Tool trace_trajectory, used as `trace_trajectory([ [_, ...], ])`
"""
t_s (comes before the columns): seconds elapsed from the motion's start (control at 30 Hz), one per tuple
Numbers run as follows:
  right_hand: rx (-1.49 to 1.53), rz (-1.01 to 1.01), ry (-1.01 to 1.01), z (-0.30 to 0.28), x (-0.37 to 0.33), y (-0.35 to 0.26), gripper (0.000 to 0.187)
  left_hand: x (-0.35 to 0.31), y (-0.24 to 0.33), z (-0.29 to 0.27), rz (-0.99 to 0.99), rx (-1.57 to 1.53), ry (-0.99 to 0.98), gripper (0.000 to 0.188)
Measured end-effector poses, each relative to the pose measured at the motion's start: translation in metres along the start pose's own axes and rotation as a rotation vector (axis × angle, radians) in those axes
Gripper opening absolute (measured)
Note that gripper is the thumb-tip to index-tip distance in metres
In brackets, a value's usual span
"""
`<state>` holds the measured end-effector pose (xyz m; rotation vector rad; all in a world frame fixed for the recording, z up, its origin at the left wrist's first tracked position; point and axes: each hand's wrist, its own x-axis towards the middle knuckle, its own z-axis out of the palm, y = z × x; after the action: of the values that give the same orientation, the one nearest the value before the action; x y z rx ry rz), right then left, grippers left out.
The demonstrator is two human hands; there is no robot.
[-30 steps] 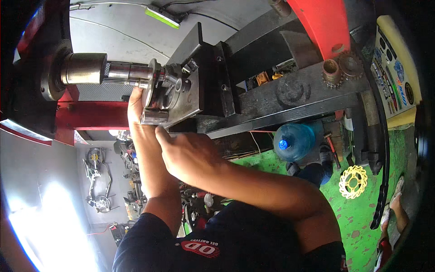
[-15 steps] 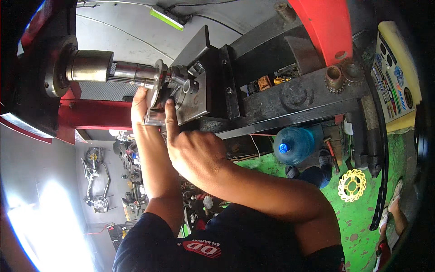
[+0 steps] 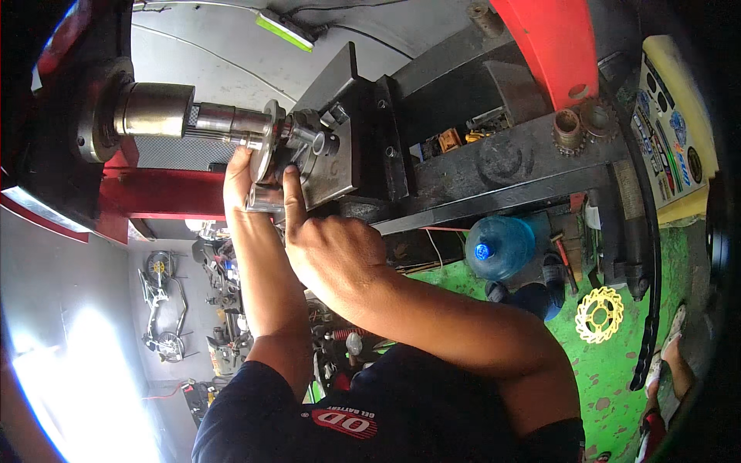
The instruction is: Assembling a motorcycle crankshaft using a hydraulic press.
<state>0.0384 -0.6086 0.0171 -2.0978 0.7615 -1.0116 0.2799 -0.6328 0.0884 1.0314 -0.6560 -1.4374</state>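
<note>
Crankshaft assembly [image 3: 268, 139], one, sits left of centre, between the press ram [image 3: 158, 109] on its left and the steel plate [image 3: 337, 171] on its right. Left hand [image 3: 238, 184] touches the disc's near edge; its grip is hidden, so we cannot tell. Right hand [image 3: 333, 251]: index finger extended toward the assembly, others curled, palm unseen. By our judgement, positioning is under way; we cannot tell what pressing is done or left. We count two gears [image 3: 567, 133], one blue bottle [image 3: 505, 245], one hammer [image 3: 566, 264], one gold brake disc [image 3: 588, 315].
</note>
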Motion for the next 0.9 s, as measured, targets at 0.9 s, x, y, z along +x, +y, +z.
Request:
trace_trajectory([
  [0.9,0.317,-0.083,-0.068,0.029,-0.005,0.002,0.057,0.007,0.006,-0.010,0.066,0.126,-0.009,0.059],
])
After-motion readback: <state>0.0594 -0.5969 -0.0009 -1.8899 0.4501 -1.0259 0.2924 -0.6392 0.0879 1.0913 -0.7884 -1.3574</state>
